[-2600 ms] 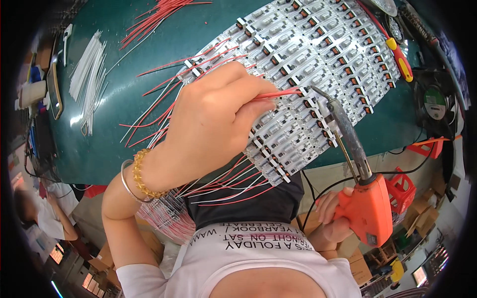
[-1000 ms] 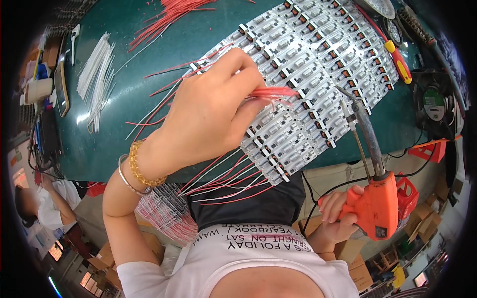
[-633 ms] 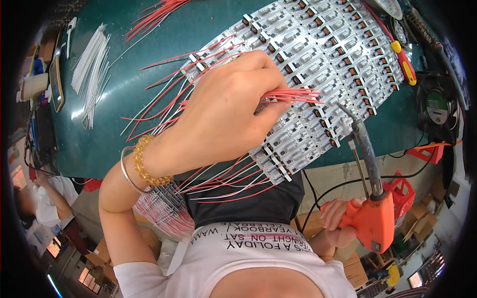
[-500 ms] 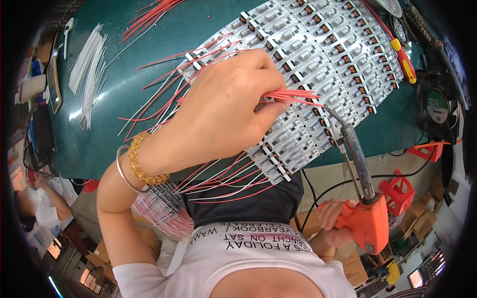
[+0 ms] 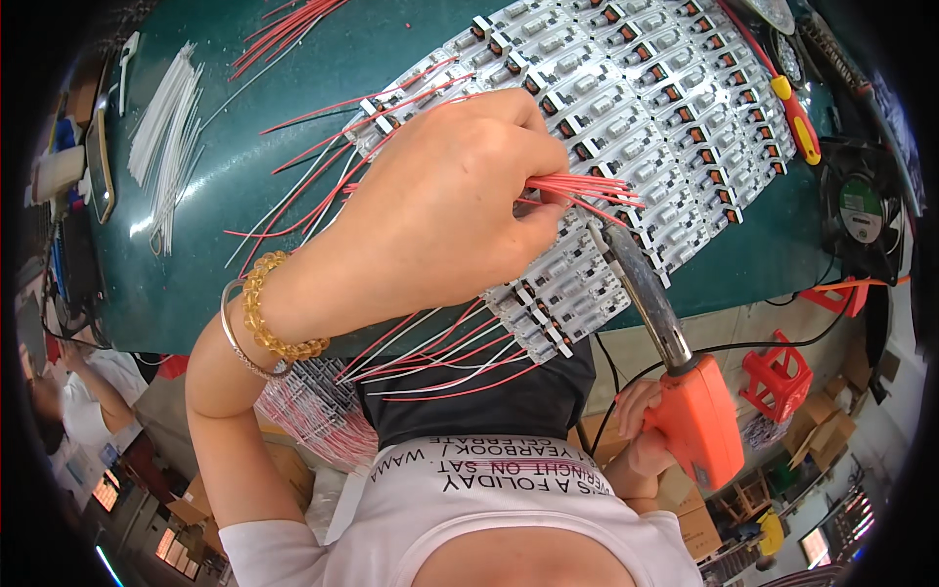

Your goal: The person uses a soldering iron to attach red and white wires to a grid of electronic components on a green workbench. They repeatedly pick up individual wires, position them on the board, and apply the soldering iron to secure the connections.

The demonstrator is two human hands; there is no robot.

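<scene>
A panel of small silvery circuit boards (image 5: 626, 117) lies on the green table, with red and white wires trailing from its left and near edges. Above it, my left hand (image 5: 450, 205) is closed around a bunch of red wires (image 5: 587, 188), whose ends fan out to the right past my fingertips. My right hand (image 5: 641, 430) grips the handle of an orange soldering gun (image 5: 699, 421) below the panel's right side. Its metal barrel slants up and left. The tip is over the boards, close to the wire ends; whether it touches cannot be told.
White wires (image 5: 168, 137) and more red wires (image 5: 289, 34) lie on the green table (image 5: 254, 293). A red-and-yellow screwdriver (image 5: 797, 122) and a black fan (image 5: 861, 210) are at the right. Beyond the table edge stands a red stool (image 5: 776, 377). Another person (image 5: 93, 391) sits at far left.
The soldering gun has shifted left and tilted, bringing its tip leftward nearer the red wire ends. My left hand has moved only slightly, still holding the wires.
</scene>
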